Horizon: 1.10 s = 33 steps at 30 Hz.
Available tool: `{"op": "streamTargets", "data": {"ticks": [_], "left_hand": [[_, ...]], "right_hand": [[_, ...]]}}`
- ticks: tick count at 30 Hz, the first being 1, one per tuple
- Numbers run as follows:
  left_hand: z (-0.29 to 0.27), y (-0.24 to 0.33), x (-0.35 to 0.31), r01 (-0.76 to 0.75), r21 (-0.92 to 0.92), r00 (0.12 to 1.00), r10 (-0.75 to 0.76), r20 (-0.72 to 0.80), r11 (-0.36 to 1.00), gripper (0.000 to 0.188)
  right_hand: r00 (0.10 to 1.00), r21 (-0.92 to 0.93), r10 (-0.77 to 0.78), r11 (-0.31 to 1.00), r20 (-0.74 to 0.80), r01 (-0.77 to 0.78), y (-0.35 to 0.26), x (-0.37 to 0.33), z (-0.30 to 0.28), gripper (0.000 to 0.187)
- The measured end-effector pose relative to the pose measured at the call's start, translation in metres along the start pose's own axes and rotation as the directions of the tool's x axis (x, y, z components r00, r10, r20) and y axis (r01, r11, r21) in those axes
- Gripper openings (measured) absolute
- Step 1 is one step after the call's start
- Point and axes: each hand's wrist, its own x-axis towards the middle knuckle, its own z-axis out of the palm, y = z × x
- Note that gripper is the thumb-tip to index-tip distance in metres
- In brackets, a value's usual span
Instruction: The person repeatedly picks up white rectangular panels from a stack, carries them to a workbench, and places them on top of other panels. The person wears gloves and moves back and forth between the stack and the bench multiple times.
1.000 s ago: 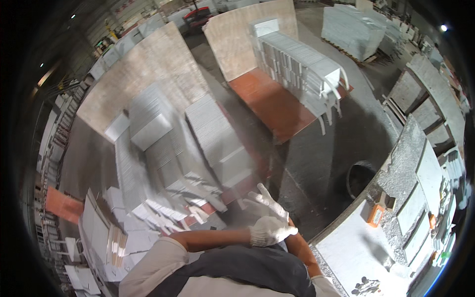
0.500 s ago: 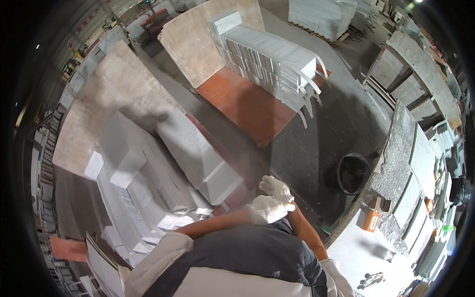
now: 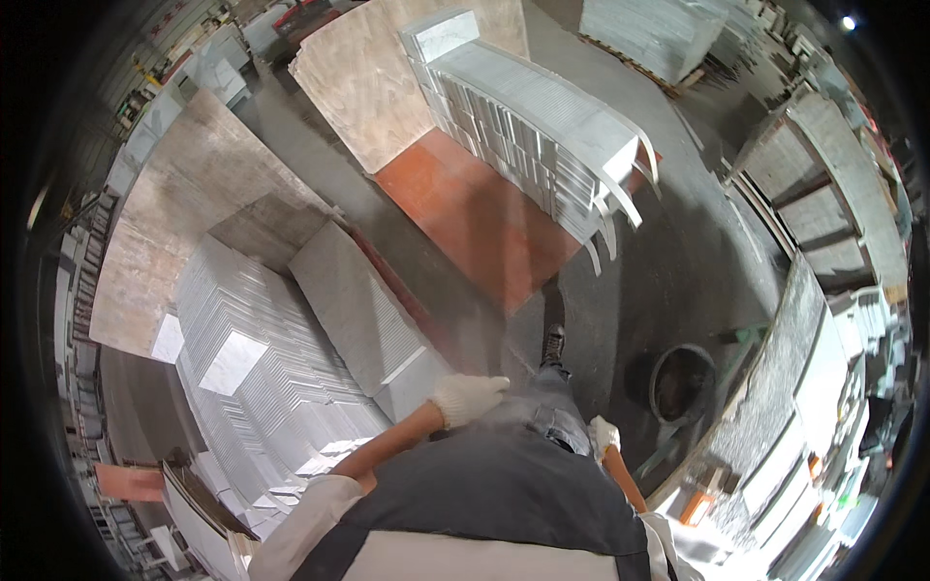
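My left hand (image 3: 469,400), in a white knit glove, is held out in front of my waist. Its fingers point to the right, loosely stretched, with nothing visible in them. The closest thing to it is a leaning row of thin pale slabs (image 3: 354,290), whose near end lies just left of the glove. Beside my right hip hangs my right hand (image 3: 604,438), gloved in white too. Its fingers are small and blurred, so their pose is unclear. A black bucket (image 3: 682,384) stands on the floor to its right. A longer stack of white slabs (image 3: 281,373) lies further left.
Ahead, more slabs (image 3: 528,92) stand on a reddish-brown board (image 3: 465,208) against a plywood panel (image 3: 373,82), with white strips curling off their end. Another plywood panel (image 3: 184,203) rises at left. A grey-topped worktable (image 3: 765,387) with an orange box (image 3: 699,505) borders my right.
My hands, together at the waist before, have come apart: the left moved left, the right dropped to my right side. My leg and shoe now show ahead, and the view has shifted.
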Motion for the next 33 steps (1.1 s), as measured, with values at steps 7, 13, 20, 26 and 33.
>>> {"op": "streamTargets", "data": {"ticks": [7,13,20,26,33], "left_hand": [[-0.084,0.032,0.097,0.201,-0.031,0.98,-0.201,0.005,0.979,0.033],[-0.143,0.067,0.187,0.219,-0.196,0.974,-0.225,-0.011,0.956,0.029],[-0.163,0.038,0.207,0.361,-0.268,0.922,-0.385,-0.042,0.893,0.037],[-0.157,0.004,0.194,0.491,-0.359,0.795,-0.577,-0.188,0.794,0.033],[-0.2,-0.045,0.22,0.455,-0.513,0.639,-0.668,-0.381,0.728,0.026]], "right_hand": [[0.996,-0.141,0.038,0.99,0.085,-0.026,-0.123,0.08,-0.09,0.039],[0.954,0.364,-0.294,0.896,0.062,0.253,-0.227,0.207,-0.199,0.025],[0.814,0.504,-0.56,0.752,0.152,0.424,-0.244,0.284,-0.216,0.024],[0.913,0.428,-0.043,0.891,0.406,-0.148,-0.325,0.269,-0.195,0.02],[0.785,0.334,-0.413,0.901,0.462,0.278,-0.484,0.295,-0.164,0.02]]}}
